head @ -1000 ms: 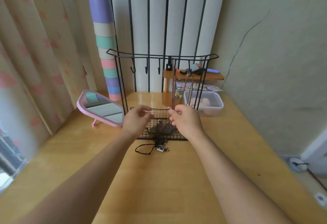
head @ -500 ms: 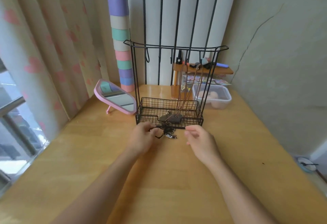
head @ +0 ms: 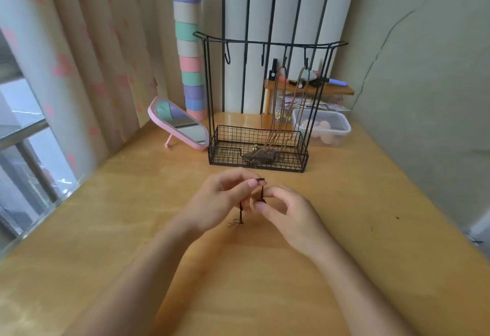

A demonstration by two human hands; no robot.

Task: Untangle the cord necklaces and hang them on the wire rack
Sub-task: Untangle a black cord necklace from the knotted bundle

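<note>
A black wire rack (head: 212, 91) with hooks along its top bar stands at the back of the wooden table. Two brown cord necklaces (head: 282, 112) hang from its right hooks, and their pendants lie in the rack's basket. In front of the rack my left hand (head: 220, 200) pinches the top of a black cord necklace (head: 262, 189) between thumb and fingers. My right hand (head: 285, 208) pinches the same cord a little lower. A small metal pendant (head: 234, 223) dangles from the cord just above the table under my left hand.
A pink tilted mirror (head: 177, 123) stands left of the rack, with a tall stack of pastel cups (head: 189, 51) behind it. A clear plastic box (head: 331, 128) and a small wooden shelf (head: 310, 89) sit at the back right. Curtains hang at the left.
Both hands drew back from the rack's basket toward me. They lifted the black cord necklace off the table, and it now hangs between my fingers.
</note>
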